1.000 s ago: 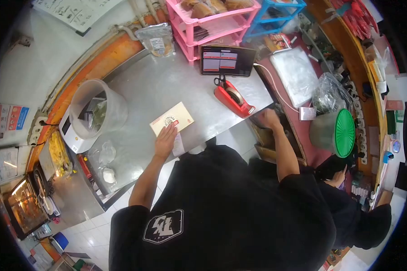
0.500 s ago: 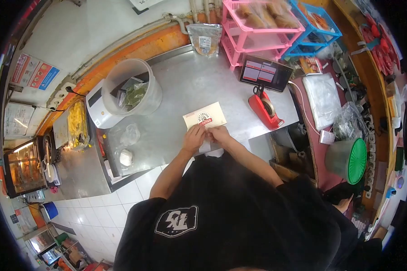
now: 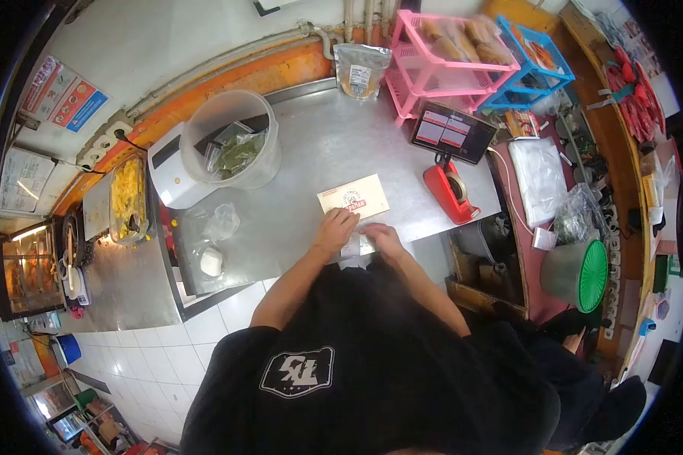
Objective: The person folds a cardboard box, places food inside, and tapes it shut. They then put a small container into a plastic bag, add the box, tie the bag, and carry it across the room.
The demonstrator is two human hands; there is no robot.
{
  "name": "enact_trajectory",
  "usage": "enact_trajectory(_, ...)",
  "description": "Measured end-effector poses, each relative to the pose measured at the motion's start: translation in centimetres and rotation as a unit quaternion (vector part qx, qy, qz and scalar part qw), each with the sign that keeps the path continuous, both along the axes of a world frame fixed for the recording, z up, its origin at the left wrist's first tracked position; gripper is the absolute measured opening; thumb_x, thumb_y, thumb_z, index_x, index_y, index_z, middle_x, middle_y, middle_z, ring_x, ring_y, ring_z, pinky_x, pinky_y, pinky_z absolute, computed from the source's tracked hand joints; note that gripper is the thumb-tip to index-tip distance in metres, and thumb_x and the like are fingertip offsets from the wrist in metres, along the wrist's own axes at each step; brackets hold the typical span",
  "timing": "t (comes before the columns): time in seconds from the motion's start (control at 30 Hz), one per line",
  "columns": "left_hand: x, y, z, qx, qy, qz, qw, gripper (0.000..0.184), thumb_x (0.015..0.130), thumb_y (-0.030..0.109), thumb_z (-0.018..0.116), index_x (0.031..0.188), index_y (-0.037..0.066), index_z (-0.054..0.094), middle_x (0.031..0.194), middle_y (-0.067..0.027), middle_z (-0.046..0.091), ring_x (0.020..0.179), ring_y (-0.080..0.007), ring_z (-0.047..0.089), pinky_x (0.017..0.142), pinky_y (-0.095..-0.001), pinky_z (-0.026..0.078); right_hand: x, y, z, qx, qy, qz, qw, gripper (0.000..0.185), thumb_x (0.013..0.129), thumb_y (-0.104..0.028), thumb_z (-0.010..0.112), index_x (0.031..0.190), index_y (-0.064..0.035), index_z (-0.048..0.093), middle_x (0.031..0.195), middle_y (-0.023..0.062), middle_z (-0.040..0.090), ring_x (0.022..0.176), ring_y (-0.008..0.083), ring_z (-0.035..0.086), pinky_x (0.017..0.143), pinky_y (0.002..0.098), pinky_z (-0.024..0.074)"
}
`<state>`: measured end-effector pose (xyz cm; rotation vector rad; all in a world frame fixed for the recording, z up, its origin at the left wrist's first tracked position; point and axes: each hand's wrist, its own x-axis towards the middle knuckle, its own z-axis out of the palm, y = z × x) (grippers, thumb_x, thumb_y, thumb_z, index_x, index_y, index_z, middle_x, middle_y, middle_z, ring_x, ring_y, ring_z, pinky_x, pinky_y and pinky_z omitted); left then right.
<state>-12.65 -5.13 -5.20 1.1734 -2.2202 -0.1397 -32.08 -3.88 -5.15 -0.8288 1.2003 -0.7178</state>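
A cream printed card or packet [image 3: 368, 193] with a round chicken logo and a red band lies flat on the steel counter's front part. My left hand [image 3: 337, 230] is at its lower edge, fingers bent and closed on that edge. Just to the right, my right hand [image 3: 385, 241] has curled fingers beside a small pale piece [image 3: 357, 246] below the card. Whether that piece is a flap of the card or separate, I cannot tell. What the right fingers hold, if anything, is hidden.
A red tape dispenser [image 3: 451, 193] stands right, before a tablet [image 3: 452, 133]. Left are a clear bucket [image 3: 262, 163] with bagged greens, a white scale [image 3: 176, 171] and a white lump [image 3: 212, 262]. Pink baskets [image 3: 432, 72] stand behind. Another person's dark clothing [image 3: 577, 394] shows right.
My hands have parted slightly; the right one has moved down and right from the card's edge. The pale piece between them shows more clearly. The whole view has shifted a little.
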Motion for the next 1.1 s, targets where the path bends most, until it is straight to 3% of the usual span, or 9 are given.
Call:
enact_trajectory(0.1, -0.3, 0.3, 0.3, 0.027, 0.040, 0.018, 0.999, 0.023, 0.083, 0.011, 0.068, 0.106, 0.008, 0.068, 0.094, -0.0051, 0.059, 0.093, -0.0252, 0.058, 0.083, -0.0382, 0.050, -0.6, 0.5, 0.4, 0.013, -0.054, -0.006, 0.998, 0.023, 0.096, -0.010, 0.065, 0.111, 0.0055, 0.070, 0.106, 0.0096, 0.071, 0.098, 0.0147, 0.063, 0.090, 0.0275, 0.0487)
enact_trajectory(0.5, -1.0, 0.7, 0.3, 0.015, 0.060, 0.050, 0.997, 0.022, 0.083, 0.011, 0.070, 0.105, 0.008, 0.068, 0.096, -0.0052, 0.063, 0.096, -0.0271, 0.060, 0.084, -0.0399, 0.049, -1.3, 0.9, 3.8, 0.040, -0.125, -0.019, 0.991, 0.020, 0.097, -0.009, 0.064, 0.112, 0.0023, 0.070, 0.092, 0.0041, 0.068, 0.080, 0.0094, 0.056, 0.074, 0.0237, 0.0467)
enact_trajectory(0.6, -1.1, 0.8, 0.0, 0.017, 0.070, 0.053, 0.996, 0.023, 0.083, 0.011, 0.070, 0.106, 0.008, 0.069, 0.099, -0.0066, 0.064, 0.098, -0.0288, 0.060, 0.087, -0.0407, 0.049, -1.6, 1.1, 4.7, 0.041, -0.118, -0.048, 0.991, 0.017, 0.097, -0.014, 0.065, 0.101, 0.0014, 0.070, 0.088, 0.0039, 0.067, 0.077, 0.0088, 0.055, 0.071, 0.0242, 0.0445)
enact_trajectory(0.7, -1.2, 0.9, -0.3, 0.023, 0.081, 0.062, 0.995, 0.023, 0.083, 0.010, 0.070, 0.106, 0.008, 0.070, 0.103, -0.0081, 0.065, 0.100, -0.0307, 0.060, 0.091, -0.0415, 0.049, -2.6, 1.1, 2.6, 0.060, -0.039, -0.068, 0.995, 0.019, 0.095, -0.019, 0.067, 0.089, -0.0013, 0.068, 0.086, 0.0036, 0.068, 0.070, 0.0098, 0.055, 0.065, 0.0260, 0.0430)
enact_trajectory(0.77, -1.5, 1.0, 0.0, 0.024, 0.078, 0.067, 0.994, 0.022, 0.084, 0.009, 0.070, 0.105, 0.007, 0.070, 0.103, -0.0090, 0.066, 0.100, -0.0317, 0.060, 0.091, -0.0424, 0.049, -5.2, 1.2, 0.4, -0.040, 0.140, -0.056, 0.988, 0.021, 0.094, -0.021, 0.068, 0.087, -0.0014, 0.065, 0.082, 0.0051, 0.069, 0.066, 0.0125, 0.056, 0.064, 0.0291, 0.0446)
enact_trajectory(0.9, -1.7, 1.1, 0.7, 0.038, 0.063, 0.077, 0.994, 0.019, 0.085, 0.009, 0.070, 0.104, 0.007, 0.071, 0.104, -0.0103, 0.066, 0.100, -0.0332, 0.061, 0.093, -0.0435, 0.050, -11.7, 0.8, 6.0, -0.216, 0.386, -0.256, 0.859, 0.022, 0.094, -0.023, 0.068, 0.095, -0.0008, 0.065, 0.074, 0.0097, 0.067, 0.058, 0.0216, 0.059, 0.064, 0.0340, 0.0491)
enact_trajectory(0.97, -1.9, 1.3, 1.5, 0.050, 0.071, 0.075, 0.993, 0.019, 0.085, 0.008, 0.071, 0.103, 0.006, 0.071, 0.103, -0.0107, 0.066, 0.100, -0.0333, 0.061, 0.093, -0.0435, 0.050, -17.1, -0.2, 6.6, -0.273, 0.447, -0.314, 0.792, 0.024, 0.093, -0.020, 0.068, 0.108, -0.0024, 0.066, 0.078, 0.0146, 0.066, 0.068, 0.0279, 0.063, 0.070, 0.0361, 0.0520)
enact_trajectory(1.03, -2.0, 1.2, 1.3, 0.057, 0.075, 0.075, 0.993, 0.019, 0.085, 0.008, 0.071, 0.103, 0.006, 0.072, 0.102, -0.0108, 0.066, 0.100, -0.0332, 0.061, 0.093, -0.0434, 0.050, -22.9, -1.4, 6.3, -0.297, 0.508, -0.265, 0.764, 0.041, 0.087, -0.024, 0.070, 0.124, -0.0069, 0.063, 0.092, 0.0213, 0.070, 0.099, 0.0365, 0.064, 0.086, 0.0457, 0.0508)
enact_trajectory(1.1, -1.9, 1.2, 0.8, 0.062, 0.073, 0.076, 0.993, 0.018, 0.084, 0.007, 0.071, 0.102, 0.006, 0.072, 0.102, -0.0106, 0.066, 0.101, -0.0330, 0.061, 0.093, -0.0431, 0.050, -26.5, -2.8, 7.2, -0.312, 0.604, -0.127, 0.722, 0.039, 0.083, -0.027, 0.073, 0.117, -0.0078, 0.069, 0.097, 0.0220, 0.071, 0.107, 0.0365, 0.061, 0.093, 0.0465, 0.0485)
